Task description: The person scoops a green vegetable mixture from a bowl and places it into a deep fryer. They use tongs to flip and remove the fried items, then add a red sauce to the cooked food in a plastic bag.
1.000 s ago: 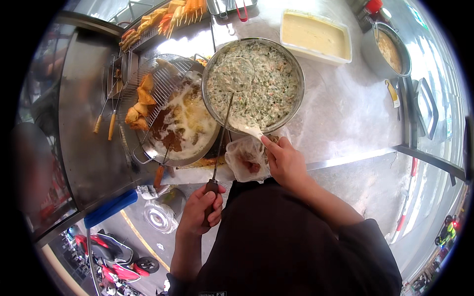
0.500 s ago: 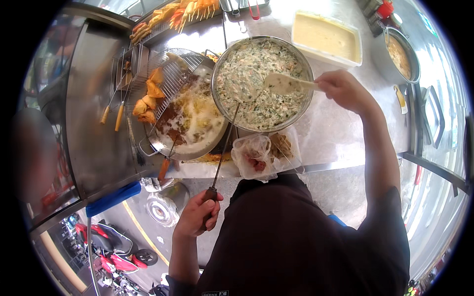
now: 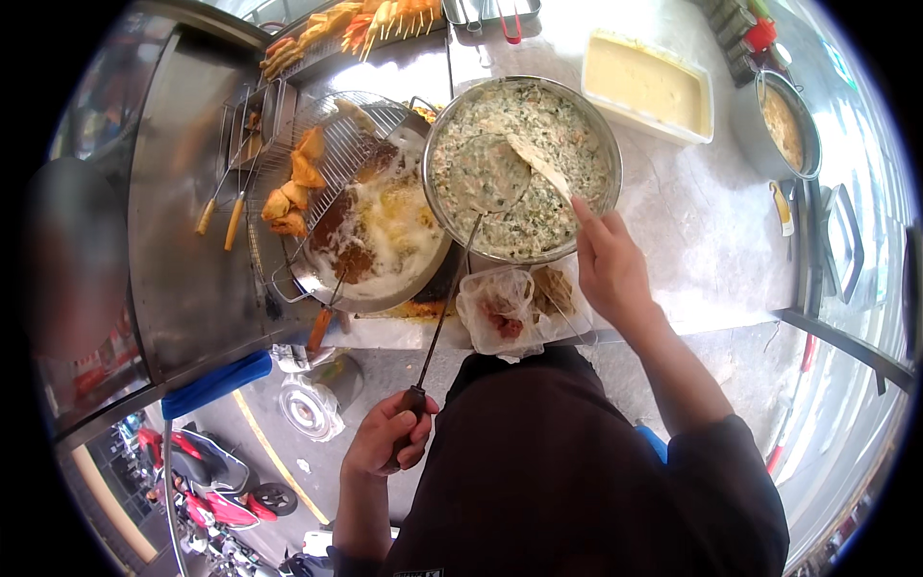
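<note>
My left hand [image 3: 392,435] is closed around the dark grip of a long-handled ladle [image 3: 442,322]. Its round shallow head, filled with chopped vegetable mixture, rests in or just over a large steel bowl [image 3: 617,183]. That bowl is full of pale, wet batter mixture [image 3: 567,125] flecked with green and orange. From the right, my right hand [image 3: 615,264] grips a pale spatula [image 3: 540,163], its blade on edge against the right side of the ladle's head. My right fingers are wrapped round its handle and partly hide it.
Left of the bowl, a pan of foaming oil [image 3: 385,236] has a wire rack [image 3: 336,168] holding fried golden pieces [image 3: 293,192]. A plastic-lined tub [image 3: 495,308] sits at the counter's front. A rectangular tub of pale batter [image 3: 646,87] and a pot [image 3: 784,125] stand right.
My right hand has moved left and nearer to me, and the spatula has turned from flat to steeply angled beside the ladle. The ladle's head now looks filled and rounded.
</note>
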{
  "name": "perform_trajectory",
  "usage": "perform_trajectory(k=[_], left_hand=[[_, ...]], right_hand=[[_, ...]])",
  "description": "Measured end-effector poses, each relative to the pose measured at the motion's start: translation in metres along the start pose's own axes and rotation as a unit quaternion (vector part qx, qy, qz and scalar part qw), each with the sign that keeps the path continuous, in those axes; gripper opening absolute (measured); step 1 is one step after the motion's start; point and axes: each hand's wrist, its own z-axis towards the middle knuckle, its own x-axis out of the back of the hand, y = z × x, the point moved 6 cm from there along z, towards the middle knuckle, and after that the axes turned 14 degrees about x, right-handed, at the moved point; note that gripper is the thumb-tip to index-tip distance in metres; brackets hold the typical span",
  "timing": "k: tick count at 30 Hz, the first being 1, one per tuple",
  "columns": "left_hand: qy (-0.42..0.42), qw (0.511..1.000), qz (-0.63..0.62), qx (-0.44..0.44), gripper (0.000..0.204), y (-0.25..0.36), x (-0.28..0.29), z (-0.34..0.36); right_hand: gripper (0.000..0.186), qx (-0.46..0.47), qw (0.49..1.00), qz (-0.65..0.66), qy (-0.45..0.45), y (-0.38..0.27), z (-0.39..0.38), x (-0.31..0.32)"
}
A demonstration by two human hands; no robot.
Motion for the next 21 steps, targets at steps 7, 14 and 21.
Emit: perform_trajectory(k=[7,14,21], left_hand=[[0.05,0.999,0.006,-0.019,0.031,0.012,-0.014,0.017],[0.05,0.998,0.019,-0.016,0.028,0.011,-0.011,0.014],[0.031,0.999,0.003,-0.034,0.023,0.001,0.021,-0.021]], right_hand=[[0.044,-0.056,0.99,-0.004,-0.129,-0.036,-0.066,-0.035],[0.038,-0.064,0.996,-0.051,-0.047,-0.007,-0.028,0.0],[0.038,0.068,0.983,-0.17,-0.009,-0.021,-0.014,-0.013]])
